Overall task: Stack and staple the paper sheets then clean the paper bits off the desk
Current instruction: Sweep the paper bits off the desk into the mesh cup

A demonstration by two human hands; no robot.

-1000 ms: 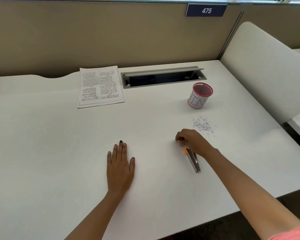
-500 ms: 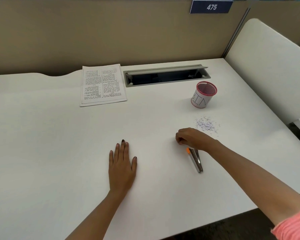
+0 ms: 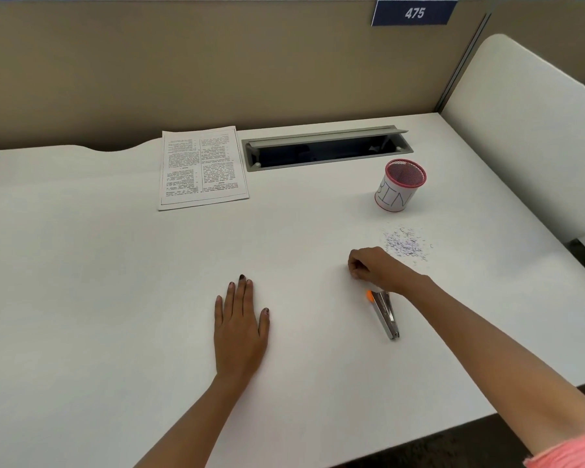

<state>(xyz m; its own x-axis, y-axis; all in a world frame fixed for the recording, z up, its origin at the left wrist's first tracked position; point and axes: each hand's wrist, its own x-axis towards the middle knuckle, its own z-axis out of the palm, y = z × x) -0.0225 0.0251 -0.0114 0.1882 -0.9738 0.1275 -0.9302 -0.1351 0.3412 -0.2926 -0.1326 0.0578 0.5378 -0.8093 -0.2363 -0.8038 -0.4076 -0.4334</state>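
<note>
A stack of printed paper sheets (image 3: 201,167) lies flat at the back of the white desk (image 3: 98,265), left of centre. A silver stapler (image 3: 386,317) with an orange tip lies on the desk at the front right. My right hand (image 3: 375,270) hovers just beyond the stapler's orange end, fingers curled under, with nothing visible in them. A small heap of paper bits (image 3: 405,245) lies just to its far right. My left hand (image 3: 240,329) rests flat on the desk, fingers straight, holding nothing.
A red mesh cup (image 3: 398,192) wrapped in paper marked BIN stands behind the paper bits. An open grey cable tray (image 3: 325,148) is set into the desk's back. A tan partition (image 3: 217,69) closes the back, and a white panel (image 3: 520,130) closes the right side.
My right hand has stayed curled near the stapler's orange end, shifting only slightly. The left hand and the sheets have not moved; the view has tilted a little.
</note>
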